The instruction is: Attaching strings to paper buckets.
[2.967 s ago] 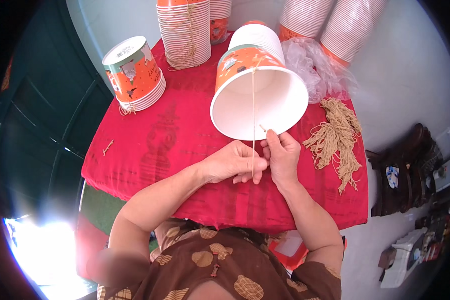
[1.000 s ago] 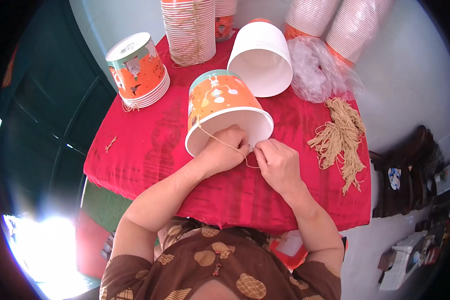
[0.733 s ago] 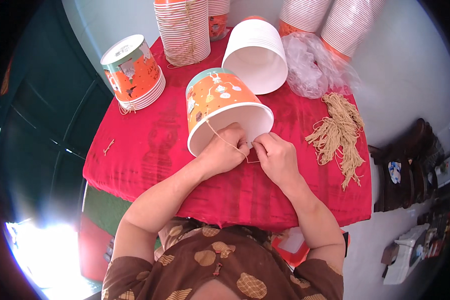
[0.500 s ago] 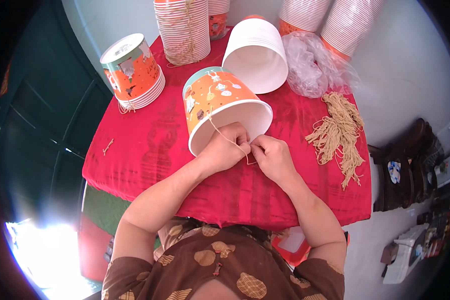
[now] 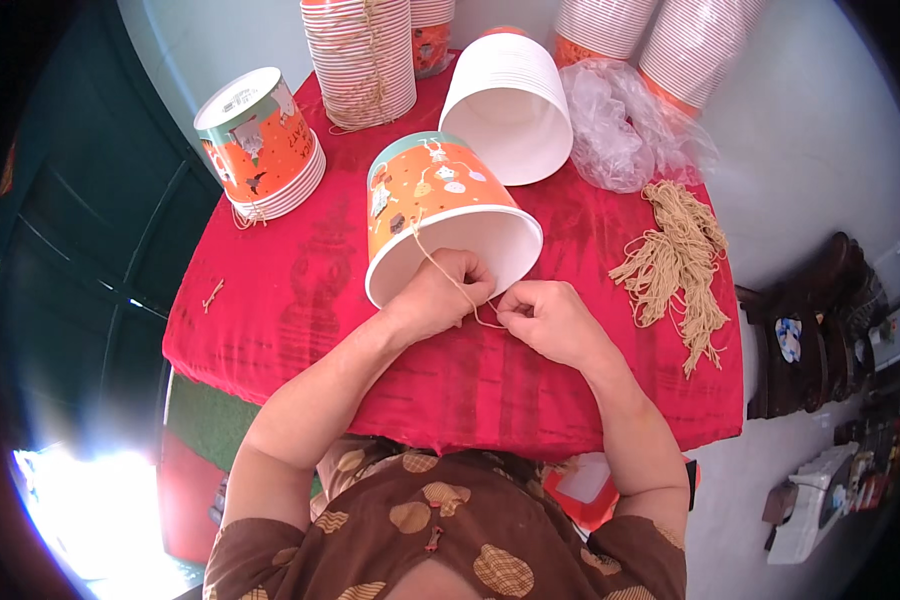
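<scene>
An orange and green printed paper bucket (image 5: 440, 180) lies tilted on its side, its white mouth facing me. Twine (image 5: 437, 262) comes from one side of the bucket near the rim, loops over my left hand and runs to the other side. My left hand (image 5: 442, 292) is closed at the near rim, with its fingers partly inside the mouth; the fingertips are partly hidden. Close beside it, my right hand (image 5: 555, 322) pinches the twine at the rim's right part.
Behind stands a white-mouthed bucket stack (image 5: 515, 110). An upturned printed stack (image 5: 260, 145) is at left, with a taller stack (image 5: 360, 65) farther back. Clear plastic wrap (image 5: 620, 125) and a twine bundle (image 5: 675, 255) lie right on the red-covered table (image 5: 300, 330).
My right hand has drawn slightly away from my left, its fingers still pinched. The bucket's mouth has shifted a little to the left and tipped slightly.
</scene>
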`<action>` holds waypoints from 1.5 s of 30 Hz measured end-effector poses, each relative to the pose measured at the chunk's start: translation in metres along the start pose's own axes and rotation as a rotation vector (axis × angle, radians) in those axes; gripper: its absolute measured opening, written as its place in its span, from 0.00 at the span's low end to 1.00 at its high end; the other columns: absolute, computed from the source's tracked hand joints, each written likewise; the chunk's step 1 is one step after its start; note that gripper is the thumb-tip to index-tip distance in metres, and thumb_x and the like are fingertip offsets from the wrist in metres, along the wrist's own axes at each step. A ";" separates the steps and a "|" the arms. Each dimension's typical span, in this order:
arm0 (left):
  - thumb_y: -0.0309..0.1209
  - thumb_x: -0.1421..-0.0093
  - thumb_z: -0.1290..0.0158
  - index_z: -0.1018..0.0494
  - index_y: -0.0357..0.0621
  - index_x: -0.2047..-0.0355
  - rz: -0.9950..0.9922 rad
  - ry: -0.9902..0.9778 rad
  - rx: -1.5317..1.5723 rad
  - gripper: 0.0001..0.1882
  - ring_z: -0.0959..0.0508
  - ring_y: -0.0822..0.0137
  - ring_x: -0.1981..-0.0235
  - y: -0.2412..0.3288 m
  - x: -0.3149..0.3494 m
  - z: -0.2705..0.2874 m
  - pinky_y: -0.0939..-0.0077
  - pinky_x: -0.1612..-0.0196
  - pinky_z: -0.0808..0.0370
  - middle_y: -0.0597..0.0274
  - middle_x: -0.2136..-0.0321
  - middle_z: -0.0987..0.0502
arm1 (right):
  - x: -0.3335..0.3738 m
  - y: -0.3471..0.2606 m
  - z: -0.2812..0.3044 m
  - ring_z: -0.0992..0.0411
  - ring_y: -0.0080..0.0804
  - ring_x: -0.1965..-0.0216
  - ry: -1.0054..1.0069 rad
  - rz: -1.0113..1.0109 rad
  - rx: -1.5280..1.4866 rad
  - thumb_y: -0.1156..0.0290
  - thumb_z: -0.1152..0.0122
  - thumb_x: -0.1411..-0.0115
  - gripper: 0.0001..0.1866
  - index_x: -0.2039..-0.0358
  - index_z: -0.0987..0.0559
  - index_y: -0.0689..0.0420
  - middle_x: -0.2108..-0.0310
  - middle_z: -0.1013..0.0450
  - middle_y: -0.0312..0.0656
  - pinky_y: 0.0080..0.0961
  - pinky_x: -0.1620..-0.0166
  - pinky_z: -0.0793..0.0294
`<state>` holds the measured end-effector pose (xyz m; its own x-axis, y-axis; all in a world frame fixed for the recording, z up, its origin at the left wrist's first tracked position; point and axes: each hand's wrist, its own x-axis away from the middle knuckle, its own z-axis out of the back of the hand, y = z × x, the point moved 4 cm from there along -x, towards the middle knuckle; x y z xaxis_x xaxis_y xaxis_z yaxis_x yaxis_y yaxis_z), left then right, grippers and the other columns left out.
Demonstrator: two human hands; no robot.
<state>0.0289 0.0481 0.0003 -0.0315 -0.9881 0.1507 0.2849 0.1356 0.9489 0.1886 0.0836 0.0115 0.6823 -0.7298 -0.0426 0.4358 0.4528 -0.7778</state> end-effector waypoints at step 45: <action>0.19 0.40 0.49 0.30 0.35 0.70 -0.137 -0.027 -0.027 0.01 0.24 0.73 0.80 -0.003 -0.002 -0.001 0.79 0.78 0.26 0.62 0.77 0.26 | 0.014 -0.037 0.000 0.27 0.36 0.83 0.058 0.552 -0.035 0.80 0.41 0.48 0.02 0.75 0.21 0.61 0.84 0.28 0.42 0.27 0.79 0.31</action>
<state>0.0293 0.0497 -0.0033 -0.0974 -0.9948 0.0283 0.3018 -0.0024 0.9534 0.1813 0.0566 0.0397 0.7702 -0.4164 -0.4831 0.0022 0.7592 -0.6508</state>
